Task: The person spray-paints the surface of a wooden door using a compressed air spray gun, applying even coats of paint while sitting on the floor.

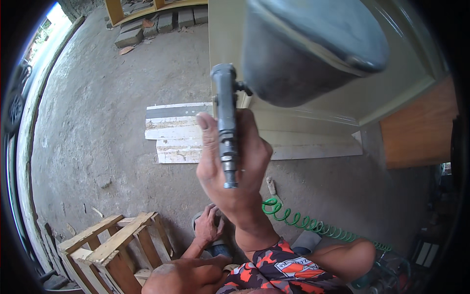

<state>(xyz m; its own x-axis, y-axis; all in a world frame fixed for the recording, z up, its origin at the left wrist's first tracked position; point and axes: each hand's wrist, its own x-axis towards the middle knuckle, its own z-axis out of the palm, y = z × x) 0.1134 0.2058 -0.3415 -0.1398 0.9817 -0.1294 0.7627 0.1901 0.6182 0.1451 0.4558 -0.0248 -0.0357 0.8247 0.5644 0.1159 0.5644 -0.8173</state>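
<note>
In my right hand point(252, 161) is a grey metal spray gun point(226, 105); the fingers are wrapped round it and the thumb lies along its left side. A large, dull grey paint cup point(303, 54) sits on the gun's right side, close to the camera, and hides part of a pale, glossy cabinet-like panel point(338, 110) behind it. Lower down, my left hand point(208, 226) is near my foot with its fingers curled. What it grips, if anything, is hidden. White board strips point(178, 130) lie on the floor left of the gun and under the panel.
A slatted wooden crate point(125, 237) stands at lower left. A green coiled hose point(303, 223) runs across the floor on the right, by a small pale-handled tool point(270, 185). A brown wooden board point(416, 130) is at far right. Bricks point(166, 22) lie beside a yellow frame point(115, 11).
</note>
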